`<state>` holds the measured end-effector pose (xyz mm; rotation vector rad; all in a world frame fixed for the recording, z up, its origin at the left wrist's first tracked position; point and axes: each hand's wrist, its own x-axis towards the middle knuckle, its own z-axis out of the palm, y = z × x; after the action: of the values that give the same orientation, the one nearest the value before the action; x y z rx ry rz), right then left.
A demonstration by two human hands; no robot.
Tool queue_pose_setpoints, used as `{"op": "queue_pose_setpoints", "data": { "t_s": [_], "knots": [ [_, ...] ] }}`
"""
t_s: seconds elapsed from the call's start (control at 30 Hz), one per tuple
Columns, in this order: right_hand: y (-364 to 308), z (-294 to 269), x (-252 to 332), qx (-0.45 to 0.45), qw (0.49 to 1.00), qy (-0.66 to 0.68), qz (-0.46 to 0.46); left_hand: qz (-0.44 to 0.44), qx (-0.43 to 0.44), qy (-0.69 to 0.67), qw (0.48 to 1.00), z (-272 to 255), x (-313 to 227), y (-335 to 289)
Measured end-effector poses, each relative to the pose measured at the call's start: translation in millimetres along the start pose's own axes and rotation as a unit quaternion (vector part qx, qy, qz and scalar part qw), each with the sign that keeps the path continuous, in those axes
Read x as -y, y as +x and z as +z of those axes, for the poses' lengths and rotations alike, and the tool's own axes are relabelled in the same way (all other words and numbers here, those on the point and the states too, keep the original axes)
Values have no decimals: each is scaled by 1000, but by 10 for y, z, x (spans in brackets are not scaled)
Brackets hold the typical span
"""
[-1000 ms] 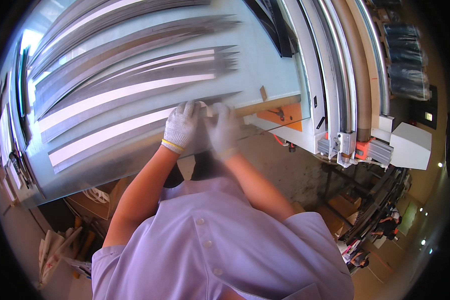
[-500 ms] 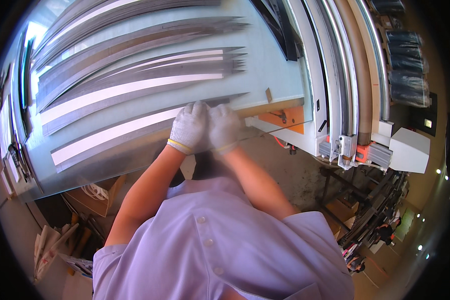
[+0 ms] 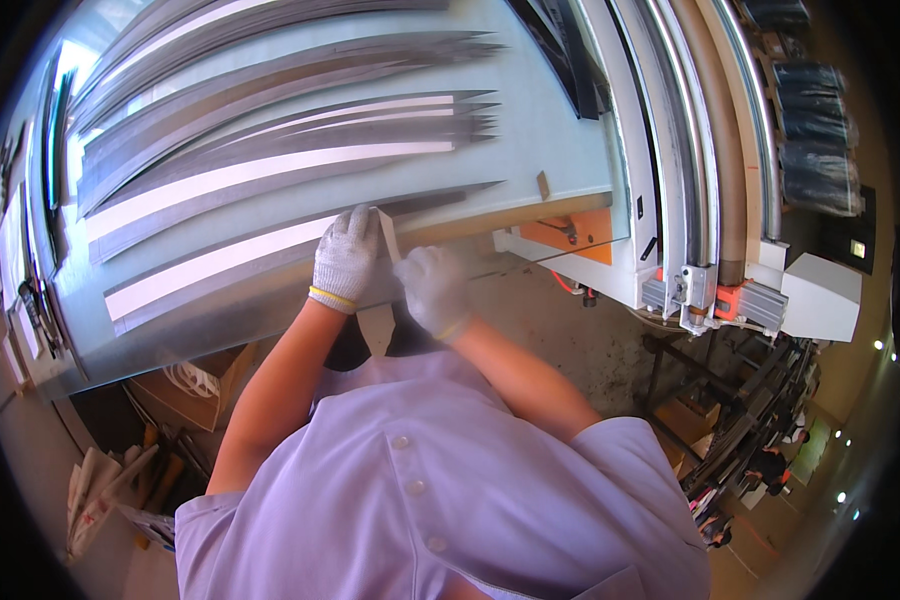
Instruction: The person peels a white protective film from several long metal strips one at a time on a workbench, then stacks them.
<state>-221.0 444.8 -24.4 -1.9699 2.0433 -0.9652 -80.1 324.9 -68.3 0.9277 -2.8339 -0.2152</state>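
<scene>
A long dark grey strip (image 3: 125, 324) with a white band (image 3: 230, 253) along it lies near the front edge of the glass-like tabletop (image 3: 540, 140). My left hand (image 3: 347, 260), in a white knit glove with a yellow cuff, rests its outstretched fingers on this strip; its thumb is hidden. A narrow white tape end (image 3: 388, 237) stands up just right of those fingers. My right hand (image 3: 435, 288), gloved alike and blurred, is closed on that tape end in front of the table edge. Under my hands hangs a pale pointed piece (image 3: 378, 330); its connection to the tape is unclear.
More dark strips (image 3: 270, 180) lie in rows across the table, some with white bands. Black bars (image 3: 560, 60) lie at the back right. A white machine rail with rollers (image 3: 670, 150) borders the right side. Cardboard (image 3: 205, 390) is below on the left.
My hands were together on the strip and have parted. The left slid leftward along it; the right moved down toward me, drawing the white tape end up off the strip.
</scene>
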Motion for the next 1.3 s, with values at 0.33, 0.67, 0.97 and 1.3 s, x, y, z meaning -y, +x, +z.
{"op": "queue_pose_setpoints", "data": {
  "t_s": [0.33,0.67,0.97,1.3],
  "knots": [
    [193,-322,-605,-141,973,45,178,-21,-11,-16,1000,-19,110,-99],
    [1071,395,-894,54,956,-234,168,-19,-57,-61,996,-77,89,-76],
    [1083,-157,-1155,-263,913,188,251,-31,-70,-73,994,-69,110,-88],
    [488,76,-131,-18,984,-18,176,-19,-58,-77,995,-61,93,-81]
  ]
}}
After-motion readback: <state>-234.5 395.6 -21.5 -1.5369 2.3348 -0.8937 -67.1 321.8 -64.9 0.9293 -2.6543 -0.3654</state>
